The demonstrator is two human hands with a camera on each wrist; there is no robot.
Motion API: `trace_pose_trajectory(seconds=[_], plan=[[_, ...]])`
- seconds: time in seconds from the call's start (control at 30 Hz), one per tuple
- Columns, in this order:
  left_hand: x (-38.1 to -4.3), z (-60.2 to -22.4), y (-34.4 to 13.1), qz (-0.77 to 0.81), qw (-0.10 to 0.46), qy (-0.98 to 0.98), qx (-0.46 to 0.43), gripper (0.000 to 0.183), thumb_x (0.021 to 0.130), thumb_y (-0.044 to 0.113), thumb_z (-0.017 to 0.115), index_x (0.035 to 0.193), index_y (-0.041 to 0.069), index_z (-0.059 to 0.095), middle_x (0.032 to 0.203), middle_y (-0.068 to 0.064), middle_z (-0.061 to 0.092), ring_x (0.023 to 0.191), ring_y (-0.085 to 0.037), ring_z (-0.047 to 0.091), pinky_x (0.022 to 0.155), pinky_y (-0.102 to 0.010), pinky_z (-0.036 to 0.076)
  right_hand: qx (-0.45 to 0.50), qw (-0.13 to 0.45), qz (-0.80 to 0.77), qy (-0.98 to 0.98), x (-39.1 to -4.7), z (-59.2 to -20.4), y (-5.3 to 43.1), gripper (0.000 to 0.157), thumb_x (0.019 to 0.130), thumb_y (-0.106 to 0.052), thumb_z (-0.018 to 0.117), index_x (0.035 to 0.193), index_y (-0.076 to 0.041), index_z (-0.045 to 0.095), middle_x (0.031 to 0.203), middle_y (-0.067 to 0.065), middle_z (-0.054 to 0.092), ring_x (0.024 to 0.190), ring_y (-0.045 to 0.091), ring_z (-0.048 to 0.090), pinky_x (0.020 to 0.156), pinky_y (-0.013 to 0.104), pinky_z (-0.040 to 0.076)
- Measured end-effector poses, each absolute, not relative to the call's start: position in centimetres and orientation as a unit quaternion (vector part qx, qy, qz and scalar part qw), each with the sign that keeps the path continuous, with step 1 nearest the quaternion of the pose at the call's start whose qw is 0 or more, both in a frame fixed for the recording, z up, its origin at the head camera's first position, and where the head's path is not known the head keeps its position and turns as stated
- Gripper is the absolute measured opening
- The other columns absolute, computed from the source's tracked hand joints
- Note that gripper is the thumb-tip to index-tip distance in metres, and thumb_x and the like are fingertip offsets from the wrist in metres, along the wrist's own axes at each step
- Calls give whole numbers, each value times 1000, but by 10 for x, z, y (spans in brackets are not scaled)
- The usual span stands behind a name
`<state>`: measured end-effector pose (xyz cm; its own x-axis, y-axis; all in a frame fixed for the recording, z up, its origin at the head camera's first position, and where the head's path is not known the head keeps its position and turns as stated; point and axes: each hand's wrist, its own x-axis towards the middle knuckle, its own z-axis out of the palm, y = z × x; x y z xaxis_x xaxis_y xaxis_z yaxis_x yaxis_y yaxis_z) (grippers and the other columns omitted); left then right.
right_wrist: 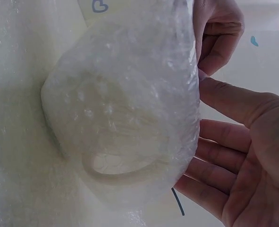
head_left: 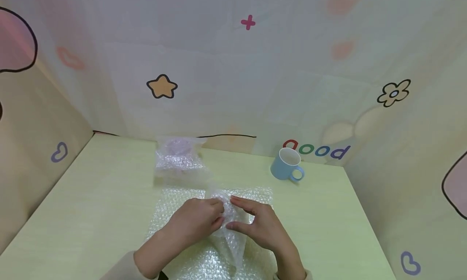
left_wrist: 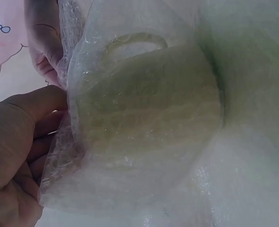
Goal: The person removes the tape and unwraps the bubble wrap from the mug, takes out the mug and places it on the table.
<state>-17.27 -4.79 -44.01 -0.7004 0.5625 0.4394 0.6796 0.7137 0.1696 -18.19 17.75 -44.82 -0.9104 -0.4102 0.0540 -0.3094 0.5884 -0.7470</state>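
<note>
A mug (left_wrist: 148, 99) shows through a bubble wrap layer (left_wrist: 111, 184) in the left wrist view, its handle at the top. In the head view the wrapped bundle (head_left: 233, 231) stands between both hands, over a flat bubble wrap sheet (head_left: 175, 201). My left hand (head_left: 195, 221) pinches the wrap's edge with thumb and curled fingers. On the other side, my right hand (head_left: 259, 223) has thumb and fingers spread apart. Its nearly straight fingers (right_wrist: 219, 172) touch the wrap in the right wrist view.
A bubble-wrapped item (head_left: 178, 160) lies at the table's back left. At the back right stands a light blue mug (head_left: 282, 166), handle turned right. Printed cloth (head_left: 233, 89) hangs behind the pale table (head_left: 91, 211) and along both its sides.
</note>
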Motion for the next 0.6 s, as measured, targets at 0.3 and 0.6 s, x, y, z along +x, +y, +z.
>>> trace_pose_trajectory(seconds=[0.3, 0.6], plan=[[-177, -443, -55, -252, 166, -901, -313, 11, 88, 9, 75, 80, 16, 71, 67, 12, 64, 54, 4, 44, 53, -12, 41, -209, 62, -416, 883, -182, -450, 177, 62, 81, -40, 88, 137, -21, 69, 140, -10, 67, 130, 18, 65, 107, 43, 54], [-184, -434, -70, -461, 60, -862, -201, 5, 98, 16, 72, 100, 17, 77, 97, 7, 79, 94, -10, 77, 87, -30, 62, -255, 40, -399, 880, -183, -448, 178, 54, 85, -32, 87, 135, -28, 68, 142, -6, 65, 134, 19, 61, 108, 46, 53]])
